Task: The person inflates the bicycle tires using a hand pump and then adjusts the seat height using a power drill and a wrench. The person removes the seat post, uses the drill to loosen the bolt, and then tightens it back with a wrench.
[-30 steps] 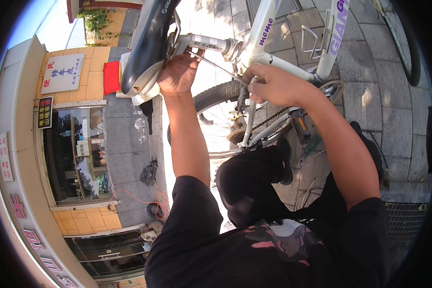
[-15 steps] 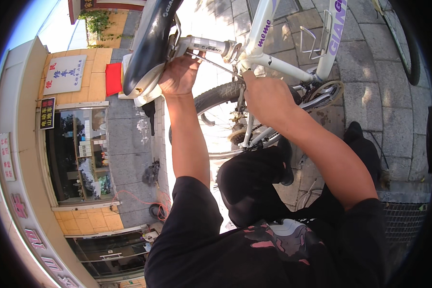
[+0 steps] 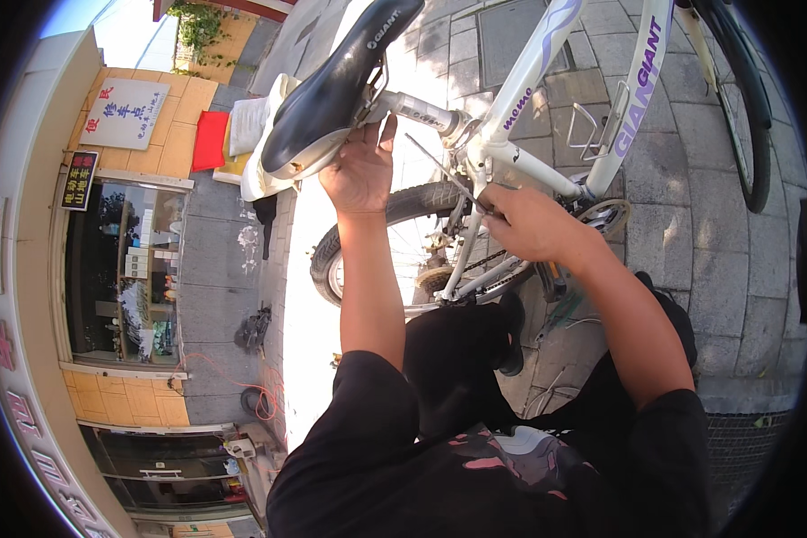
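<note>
A white bicycle (image 3: 526,81) with purple lettering is in front of me, its black saddle (image 3: 332,94) tilted at the upper middle. My left hand (image 3: 360,170) is palm up beneath the saddle, beside the silver seat post (image 3: 419,109). Its visible fingers are apart; some fingertips are hidden by the saddle. My right hand (image 3: 538,226) is closed around the lower end of a thin metal rod-shaped tool (image 3: 441,168), next to the frame below the seat clamp (image 3: 462,130). The tool's free end points up toward the seat post, apart from my left hand.
The rear wheel (image 3: 327,264) and chainring (image 3: 605,215) lie beyond my forearms. Another bicycle's wheel (image 3: 755,170) stands at the right. A white padded seat (image 3: 258,166) is behind the saddle. An orange hose (image 3: 264,399) trails by the shopfront at left; a metal grate (image 3: 749,448) is lower right.
My view has shifted, so the bicycle sits lower and further right. The rod's upper end, earlier beside my left hand, now stands apart from it. My left fingers have spread more.
</note>
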Tool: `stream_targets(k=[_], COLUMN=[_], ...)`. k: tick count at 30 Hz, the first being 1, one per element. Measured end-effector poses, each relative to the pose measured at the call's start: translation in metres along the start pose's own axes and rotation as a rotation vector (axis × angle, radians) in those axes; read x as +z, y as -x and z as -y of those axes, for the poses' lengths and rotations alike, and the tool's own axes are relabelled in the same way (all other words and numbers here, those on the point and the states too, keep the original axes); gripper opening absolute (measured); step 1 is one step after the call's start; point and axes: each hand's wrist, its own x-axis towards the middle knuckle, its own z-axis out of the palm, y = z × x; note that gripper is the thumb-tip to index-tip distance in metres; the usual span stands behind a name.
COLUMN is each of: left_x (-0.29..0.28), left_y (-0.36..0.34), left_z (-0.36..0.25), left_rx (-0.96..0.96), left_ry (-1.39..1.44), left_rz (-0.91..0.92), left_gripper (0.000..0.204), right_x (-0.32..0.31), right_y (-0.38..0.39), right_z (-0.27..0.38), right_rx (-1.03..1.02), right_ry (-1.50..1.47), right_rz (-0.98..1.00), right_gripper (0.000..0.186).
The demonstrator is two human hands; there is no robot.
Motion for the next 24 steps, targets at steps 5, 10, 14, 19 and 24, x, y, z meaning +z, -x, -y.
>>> stream_targets(k=[5, 10, 14, 19, 24], left_x=[-0.025, -0.019, -0.023, -0.033, -0.031], left_y=[0.002, -0.018, -0.025, -0.026, -0.025], left_z=[0.016, 0.032, 0.036, 0.040, 0.044], left_rx=[0.032, -0.033, -0.075, -0.064, -0.039], left_ry=[-0.015, 0.170, 0.239, 0.220, 0.268], left_rz=[-0.119, 0.030, 0.038, 0.067, 0.089], left_gripper=[0.040, 0.052, 0.063, 0.065, 0.064], right_x=[0.029, -0.023, -0.059, -0.064, -0.058], right_y=[0.007, -0.039, -0.087, -0.124, -0.125], right_z=[-0.003, 0.039, 0.087, 0.087, 0.087], right_rx=[-0.023, -0.115, -0.054, -0.131, -0.168], right_ry=[-0.374, -0.653, -0.731, -0.651, -0.658], right_rz=[0.036, -0.304, -0.401, -0.354, -0.387], right_gripper=[0.016, 0.028, 0.037, 0.037, 0.029])
